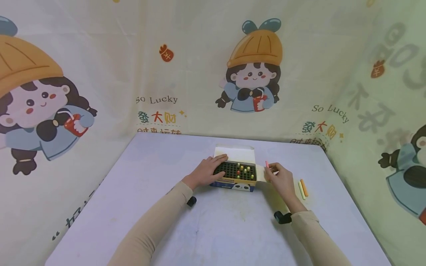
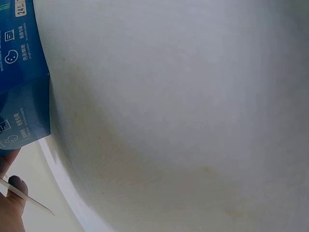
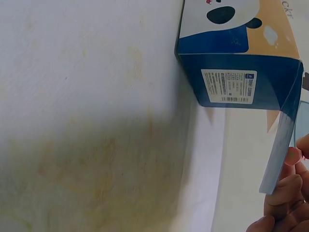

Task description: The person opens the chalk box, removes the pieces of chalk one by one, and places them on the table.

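A blue and yellow chalk box point(image 1: 232, 186) with a panda print stands mid-table, its white lid point(image 1: 234, 153) folded back. Its black holder has rows of holes, and several chalk sticks point(image 1: 245, 170) stand in the right part. My left hand point(image 1: 208, 171) rests over the box's left end, fingers extended toward the back edge and thumb near the front. Beside the right end, my right hand point(image 1: 279, 178) pinches a pink chalk stick point(image 1: 267, 164) upright, close to the open side flap point(image 1: 261, 173). In the right wrist view, the fingers point(image 3: 285, 193) appear by that flap point(image 3: 277, 159).
To the right of the right hand, an orange chalk stick point(image 1: 304, 187) and a pale yellow-green chalk stick point(image 1: 301, 190) lie side by side on the white table point(image 1: 233, 229). Behind the table hangs a printed cloth point(image 1: 199, 81) with cartoon figures.
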Tool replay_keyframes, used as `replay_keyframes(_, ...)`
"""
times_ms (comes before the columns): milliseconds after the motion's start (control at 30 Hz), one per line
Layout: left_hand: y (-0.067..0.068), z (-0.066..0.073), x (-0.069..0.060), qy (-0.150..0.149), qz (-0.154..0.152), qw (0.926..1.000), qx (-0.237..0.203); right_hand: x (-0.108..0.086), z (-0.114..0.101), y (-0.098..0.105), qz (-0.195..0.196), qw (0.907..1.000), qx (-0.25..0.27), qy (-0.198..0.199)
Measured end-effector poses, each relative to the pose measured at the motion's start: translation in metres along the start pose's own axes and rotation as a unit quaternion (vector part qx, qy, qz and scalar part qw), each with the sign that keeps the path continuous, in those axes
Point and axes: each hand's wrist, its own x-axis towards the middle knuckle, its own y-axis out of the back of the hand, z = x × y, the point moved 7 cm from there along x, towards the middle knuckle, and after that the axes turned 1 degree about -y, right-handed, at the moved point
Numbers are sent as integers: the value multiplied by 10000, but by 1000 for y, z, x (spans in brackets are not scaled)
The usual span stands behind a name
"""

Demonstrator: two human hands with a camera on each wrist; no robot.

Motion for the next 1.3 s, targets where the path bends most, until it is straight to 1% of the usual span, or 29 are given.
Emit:
replay_keyframes(233,0,1,0,-7,-27,10000,-14,0,7,6,-9,9999,86,-101)
replay_keyframes(533,-2,0,0,24,-23,10000,-3,-2,16,16,101,9998,161,21)
replay_keyframes(667,-1,1,0,25,-33,10000,-34,-3,21,19,165,9997,195,11)
replay_keyframes(1067,2,2,-2,82,-107,9999,-26,-6,31,24,131,9998,99,-150)
replay_keyframes(1300,2,3,-2,96,-88,9999,-27,-7,36,29,166,9998,-26,-48)
